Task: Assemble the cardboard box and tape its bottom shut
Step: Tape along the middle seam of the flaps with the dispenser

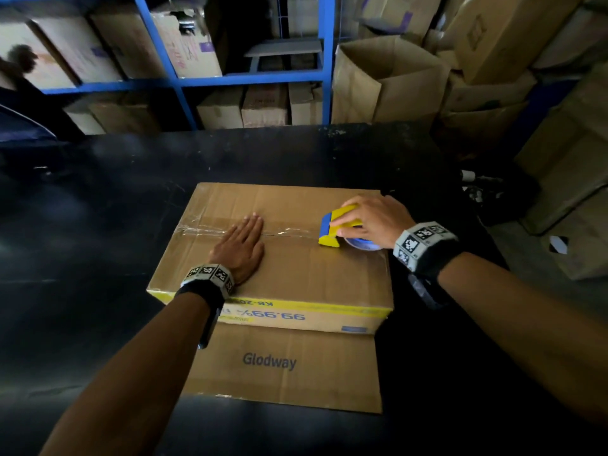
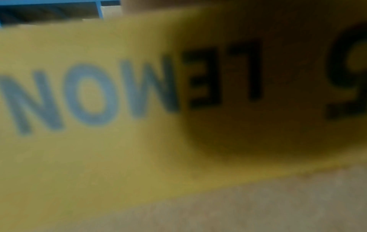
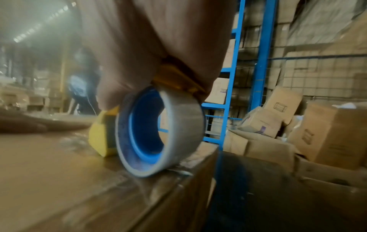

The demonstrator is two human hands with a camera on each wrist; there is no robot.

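A brown cardboard box point(image 1: 296, 278) lies bottom-up on the black table point(image 1: 98, 209), one loose flap point(image 1: 283, 366) spread toward me. Clear tape point(image 1: 210, 225) runs along the middle seam from the left edge. My left hand point(image 1: 241, 246) lies flat on the box, fingers straight, over the seam. My right hand point(image 1: 371, 220) grips a yellow and blue tape dispenser point(image 1: 339, 227) that sits on the seam near the box's right edge. In the right wrist view the tape roll point(image 3: 158, 131) rests on the box top point(image 3: 49, 172) close to its edge. The left wrist view is filled by the box's blurred yellow printed band point(image 2: 99, 149).
Blue metal shelving point(image 1: 230, 79) with stacked cartons stands behind the table. More open and stacked cardboard boxes point(image 1: 388, 80) crowd the right side. A person point(image 1: 23, 80) is at the far left. Dark table surface surrounds the box on the left and far sides.
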